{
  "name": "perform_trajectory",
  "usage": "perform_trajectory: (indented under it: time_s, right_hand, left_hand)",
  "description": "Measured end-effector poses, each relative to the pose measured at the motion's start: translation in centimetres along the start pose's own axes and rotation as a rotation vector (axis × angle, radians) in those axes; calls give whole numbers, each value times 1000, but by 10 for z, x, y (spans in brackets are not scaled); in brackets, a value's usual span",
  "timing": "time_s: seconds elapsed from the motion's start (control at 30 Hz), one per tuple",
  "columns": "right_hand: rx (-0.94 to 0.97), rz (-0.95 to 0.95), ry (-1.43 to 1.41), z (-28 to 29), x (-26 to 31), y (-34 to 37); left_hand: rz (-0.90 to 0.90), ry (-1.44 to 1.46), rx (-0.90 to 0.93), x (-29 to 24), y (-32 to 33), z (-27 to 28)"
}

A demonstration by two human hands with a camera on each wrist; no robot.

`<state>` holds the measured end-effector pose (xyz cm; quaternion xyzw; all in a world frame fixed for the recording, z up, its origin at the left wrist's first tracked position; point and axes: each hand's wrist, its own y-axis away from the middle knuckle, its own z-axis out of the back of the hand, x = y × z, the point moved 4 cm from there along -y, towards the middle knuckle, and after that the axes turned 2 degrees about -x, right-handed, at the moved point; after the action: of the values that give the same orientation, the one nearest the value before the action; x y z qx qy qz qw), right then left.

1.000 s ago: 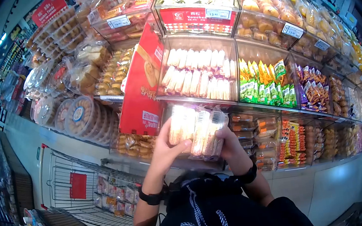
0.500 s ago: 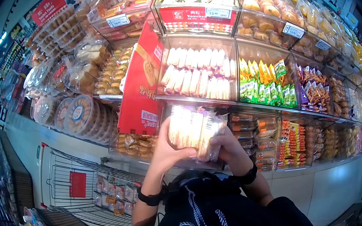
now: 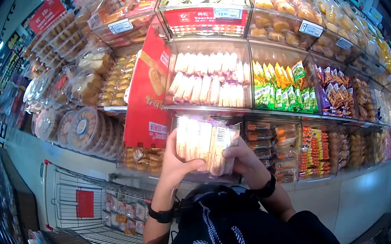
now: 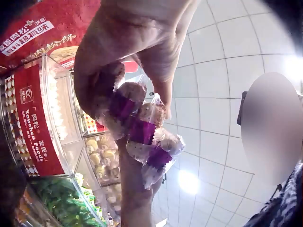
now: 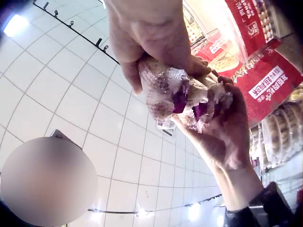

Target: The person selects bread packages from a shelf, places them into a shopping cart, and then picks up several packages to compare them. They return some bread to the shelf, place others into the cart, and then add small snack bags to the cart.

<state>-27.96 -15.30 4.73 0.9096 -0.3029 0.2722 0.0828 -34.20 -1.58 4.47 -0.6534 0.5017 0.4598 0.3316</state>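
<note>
A tiered display (image 3: 331, 118) fills the middle and right of the head view, and a wire shopping cart (image 3: 85, 204) stands at lower left, small packets (image 3: 123, 211) showing through its mesh. Upper centre, a clear bin (image 3: 208, 106) holds pale wrapped sticks (image 3: 208, 88) in rows; just right of it, another clear bin (image 3: 287, 111) has yellow packets above green ones. At left, round clear tubs (image 3: 80, 127) of small pieces lean in a row. The bundle of wrapped sticks (image 3: 203, 145) is at the centre, lifted in front of the display, below the bin of similar sticks. The left hand (image 3: 176, 163) grasps its left side and the right hand (image 3: 247, 157) its right, with both thumbs on the near part. The step in hand looks like holding several packs together; moving them would call for even pressure from both sides, since loose wrappers could slip apart, and a light squeeze, as the contents may crumble. Smallest are the purple bands (image 4: 143, 131) near the wrapper ends and a barcode (image 3: 220, 136) on the bundle.
</note>
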Motion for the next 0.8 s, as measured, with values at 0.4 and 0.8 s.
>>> perform_trajectory:
  time_s: [0.4,0.8]
  right_hand:
    - [-73,-128,90,41,-23,5]
    - [-56,-59,153,42,-19,7]
  left_hand:
    - [-17,-252,94,29,17,-10]
    - [-83,-929,155,22,-1,-29]
